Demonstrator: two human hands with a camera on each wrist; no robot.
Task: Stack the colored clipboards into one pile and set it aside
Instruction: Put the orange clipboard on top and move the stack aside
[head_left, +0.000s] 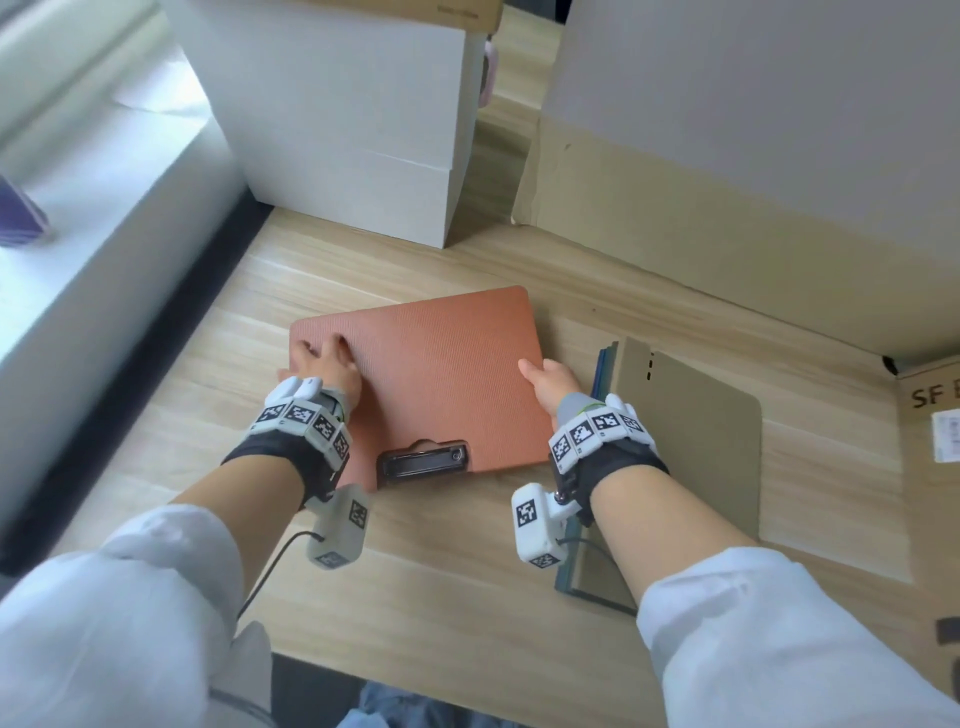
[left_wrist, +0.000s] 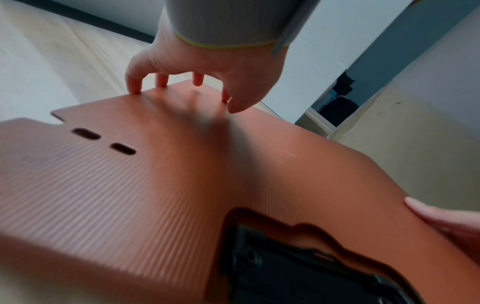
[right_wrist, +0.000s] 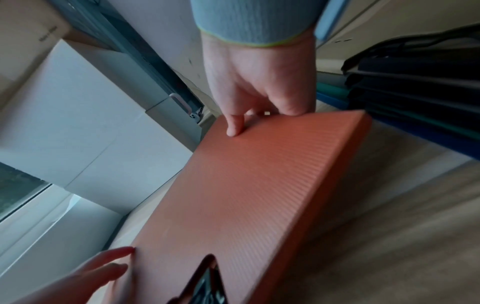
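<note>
An orange ribbed clipboard (head_left: 441, 374) lies in the middle of the wooden table (head_left: 441, 571), its black clip (head_left: 423, 462) at the near edge. My left hand (head_left: 322, 369) rests on its left part, spread fingertips (left_wrist: 135, 86) touching the top face. At the right edge my right hand (head_left: 550, 382) grips the board, thumb (right_wrist: 235, 125) on top and the other fingers wrapped round the edge. Just right of it sits a pile of clipboards (head_left: 691, 441), tan on top, with blue and green edges (right_wrist: 415, 127) below. The orange clipboard (right_wrist: 246, 195) is apart from that pile.
Stacked white boxes (head_left: 353, 130) stand at the back left and a large cardboard box (head_left: 727, 218) at the back right. Another carton (head_left: 930, 467) marked SF sits at the far right. A white window sill (head_left: 78, 260) runs along the left.
</note>
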